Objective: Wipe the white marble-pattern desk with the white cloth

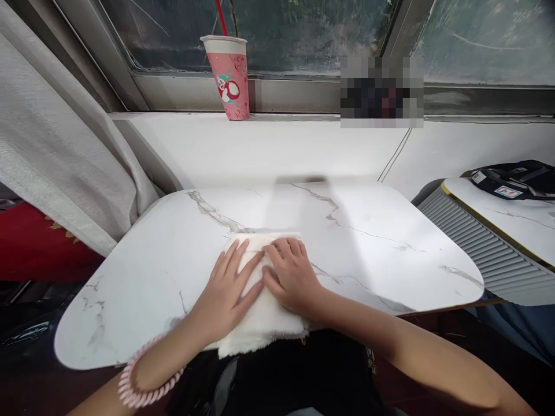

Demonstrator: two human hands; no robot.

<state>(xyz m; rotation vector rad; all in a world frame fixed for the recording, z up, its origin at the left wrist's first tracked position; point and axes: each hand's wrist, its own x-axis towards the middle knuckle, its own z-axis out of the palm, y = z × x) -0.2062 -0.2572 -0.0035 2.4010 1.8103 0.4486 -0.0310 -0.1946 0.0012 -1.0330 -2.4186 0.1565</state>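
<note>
On the white cloth (260, 312), both hands (229, 292) lie flat, side by side.

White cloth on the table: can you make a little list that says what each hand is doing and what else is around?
cloth: folded white fluffy cloth, lying flat at the near edge of the white marble-pattern table, its near end hanging over the edge
left hand: left hand flat on the cloth, fingers spread; pink coiled band on the wrist
right hand: right hand flat on the cloth, beside the left
window sill: pink paper cup with a red straw
left side: grey curtain
</note>
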